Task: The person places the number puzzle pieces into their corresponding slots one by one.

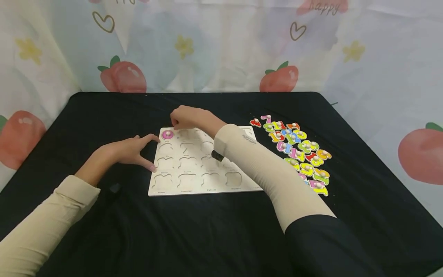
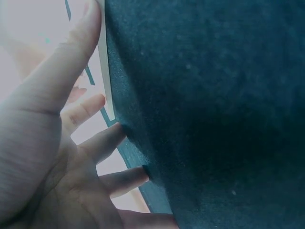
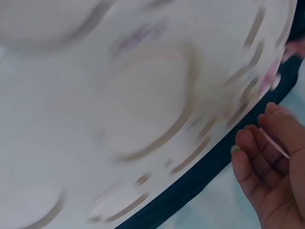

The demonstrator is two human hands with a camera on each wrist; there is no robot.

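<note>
A white wooden number-puzzle board (image 1: 194,187) with rows of cut-out recesses lies on the black cloth. A round pink-purple piece with a knob (image 1: 167,134) sits in its top-left recess. My left hand (image 1: 126,151) is at the board's left edge, thumb and fingers spread, with fingertips right at the rim. Over the top edge, just right of the pink-purple piece, is my right hand (image 1: 187,116), its fingers curled together. In the right wrist view it pinches a thin pale-edged puzzle piece (image 3: 274,143), mostly hidden by the hand.
Several colourful number pieces with knobs (image 1: 298,145) lie in a loose heap right of the board, partly behind my right sleeve (image 1: 256,165). The black-covered table (image 1: 194,234) ends at a printed curtain (image 1: 207,46) at the back.
</note>
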